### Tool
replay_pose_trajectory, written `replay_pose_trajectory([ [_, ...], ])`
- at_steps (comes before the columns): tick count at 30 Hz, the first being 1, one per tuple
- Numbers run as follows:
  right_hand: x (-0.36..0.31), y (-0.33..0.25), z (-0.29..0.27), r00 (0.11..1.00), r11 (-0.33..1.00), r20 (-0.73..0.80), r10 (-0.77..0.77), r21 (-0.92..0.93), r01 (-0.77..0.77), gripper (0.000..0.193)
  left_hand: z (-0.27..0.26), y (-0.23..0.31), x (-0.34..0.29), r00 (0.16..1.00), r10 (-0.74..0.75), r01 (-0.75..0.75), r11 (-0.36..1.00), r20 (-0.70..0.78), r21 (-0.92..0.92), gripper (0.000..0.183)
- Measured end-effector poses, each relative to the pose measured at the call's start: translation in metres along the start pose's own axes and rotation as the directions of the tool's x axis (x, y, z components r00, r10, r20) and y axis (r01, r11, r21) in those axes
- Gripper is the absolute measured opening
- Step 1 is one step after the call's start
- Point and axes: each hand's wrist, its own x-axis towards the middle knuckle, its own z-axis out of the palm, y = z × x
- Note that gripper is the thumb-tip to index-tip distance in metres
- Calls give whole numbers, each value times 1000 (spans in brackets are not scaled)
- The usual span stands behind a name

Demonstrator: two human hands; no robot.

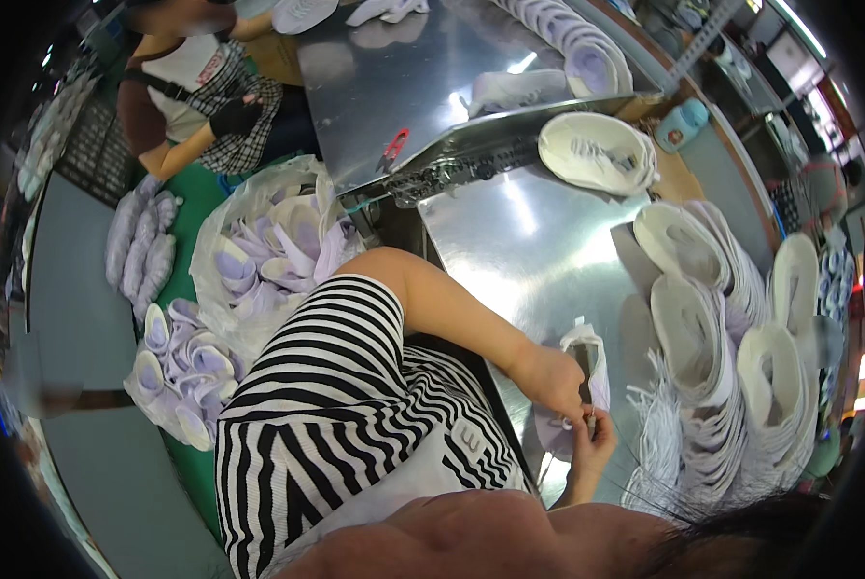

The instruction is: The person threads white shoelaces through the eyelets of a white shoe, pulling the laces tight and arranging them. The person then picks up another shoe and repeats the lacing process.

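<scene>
A white and pale lilac shoe upper lies on the metal table in front of me, its opening facing up and a small tab at its far end. My left hand reaches across to its left edge with the fingers bent closed on it. At the near end, by the lacing area, my right hand pinches with thumb and forefinger. The two sets of fingertips meet there, and whatever thin thing lies between the right fingers is too small to name. A bundle of white shoelaces lies just right of the hands.
Nested stacks of white shoe uppers line the table's right side. A pale upper sits at the far edge near a blue bottle. Red-handled snippers lie on the farther table. A plastic bag of uppers stands left; a co-worker sits beyond.
</scene>
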Motion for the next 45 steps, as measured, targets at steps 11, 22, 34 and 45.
replay_pose_trajectory([
  [11, 25, -15, -16, 907, 988, -415, -68, 97, 118, 16, -42, -7, 11, 803, -501, 566, 812, 324, -147, 65],
  [22, 55, -14, 3, 993, 961, -117, -7, 272, 39, 12, -50, -20, 30, 668, -638, 732, 656, 383, -184, 47],
  [34, 52, -21, 14, 990, 983, -143, 7, 182, 19, 22, -37, -7, 22, 641, -761, 767, 631, 101, -117, 38],
  [45, 6, -42, 10, 962, 942, -220, -159, -326, 81, 17, -39, 6, 27, 669, -736, 742, 670, 105, -29, 35],
])
